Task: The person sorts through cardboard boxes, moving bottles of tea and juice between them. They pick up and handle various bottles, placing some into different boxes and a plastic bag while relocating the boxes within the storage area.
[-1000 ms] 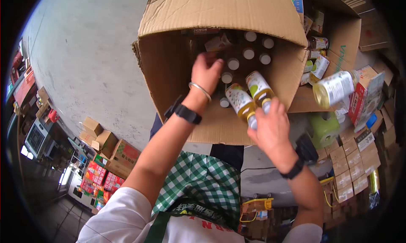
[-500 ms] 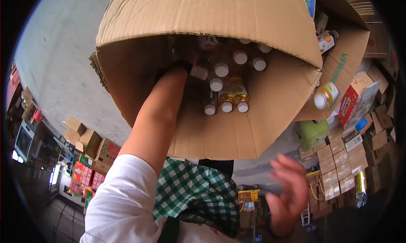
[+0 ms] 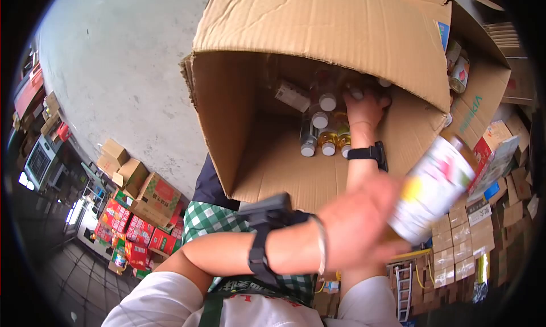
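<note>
My left hand (image 3: 364,222), blurred by motion, is closed around a bottle (image 3: 435,187) with a white, pink and yellow label, to the right outside the large cardboard box (image 3: 324,25). My left forearm crosses over my right arm. My right hand (image 3: 365,111) reaches into the box, fingers closed around the white-capped top of a bottle (image 3: 356,92). Left of it in the box are several white-capped bottles (image 3: 320,120), some clear and some with yellow liquid (image 3: 328,141). A small pale carton (image 3: 292,96) lies deeper inside.
A second open carton (image 3: 483,99) with bottles (image 3: 459,74) adjoins on the right. Stacked cartons (image 3: 455,244) and a small white ladder (image 3: 404,290) are at lower right. Red boxes (image 3: 139,230) and brown cartons (image 3: 153,196) stand at left beside grey floor (image 3: 125,59).
My left hand has come out of the box and swung right, now with a labelled bottle. My right hand has moved from outside into the box. The box appears shifted right in view.
</note>
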### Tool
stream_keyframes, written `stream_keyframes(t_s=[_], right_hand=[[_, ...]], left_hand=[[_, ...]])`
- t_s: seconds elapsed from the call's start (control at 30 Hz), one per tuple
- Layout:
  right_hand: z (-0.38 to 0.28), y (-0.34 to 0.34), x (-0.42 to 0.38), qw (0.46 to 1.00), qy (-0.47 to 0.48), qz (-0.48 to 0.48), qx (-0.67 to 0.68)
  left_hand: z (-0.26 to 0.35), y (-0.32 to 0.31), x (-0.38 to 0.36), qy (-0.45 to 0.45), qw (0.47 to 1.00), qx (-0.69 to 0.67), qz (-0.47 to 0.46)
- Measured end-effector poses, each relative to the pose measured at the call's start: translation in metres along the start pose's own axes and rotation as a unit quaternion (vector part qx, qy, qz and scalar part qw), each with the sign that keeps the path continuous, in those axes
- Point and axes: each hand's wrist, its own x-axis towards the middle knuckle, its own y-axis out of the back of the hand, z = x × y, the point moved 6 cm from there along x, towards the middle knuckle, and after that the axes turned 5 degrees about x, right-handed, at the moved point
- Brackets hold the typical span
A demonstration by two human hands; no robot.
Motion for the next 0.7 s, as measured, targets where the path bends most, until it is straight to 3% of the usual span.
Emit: stream_keyframes(t_s=[0.1,0.13,0.2,0.23,0.3,0.37,0.43,0.47,0.53,0.57,0.63,0.67,0.7], right_hand=[[-0.018,0.029,-0.037,1.0,0.0,0.022,-0.01],[-0.023,0.044,-0.058,0.999,-0.005,0.015,0.049],[-0.027,0.087,-0.099,0.987,0.091,0.012,0.133],[-0.027,0.114,-0.124,0.97,0.187,0.013,0.155],[-0.02,0.18,-0.167,0.97,0.1,-0.029,0.219],[-0.012,0.242,-0.199,0.976,0.145,-0.044,0.159],[0.001,0.285,-0.225,0.984,0.145,0.007,0.103],[0.01,0.297,-0.23,0.984,0.145,0.002,0.107],[0.028,0.318,-0.233,0.987,0.136,0.064,-0.058],[0.029,0.316,-0.229,0.987,0.136,0.061,-0.059],[0.026,0.308,-0.219,0.987,0.046,0.07,-0.139],[0.024,0.297,-0.221,0.989,0.086,0.108,-0.056],[0.027,0.275,-0.223,0.993,0.089,0.043,0.068]], left_hand=[[0.046,-0.011,0.003,-0.033,0.991,-0.091,-0.089],[0.041,0.002,0.008,-0.054,0.998,-0.023,-0.012],[0.01,0.04,0.021,-0.032,0.99,0.051,0.124],[-0.015,0.061,0.026,0.013,0.982,0.053,0.179],[-0.087,0.084,0.042,0.086,0.947,0.119,0.287],[-0.132,0.087,0.067,0.149,0.896,0.327,0.262],[-0.153,0.066,0.105,0.045,0.921,0.306,0.236],[-0.155,0.054,0.124,0.049,0.911,0.336,0.235],[-0.153,0.022,0.148,0.056,0.9,0.363,0.234],[-0.15,0.015,0.151,0.092,0.862,0.416,0.276],[-0.149,0.004,0.16,0.169,0.796,0.486,0.318],[-0.158,-0.002,0.167,0.202,0.783,0.505,0.302],[-0.167,-0.001,0.172,0.233,0.775,0.521,0.271]])
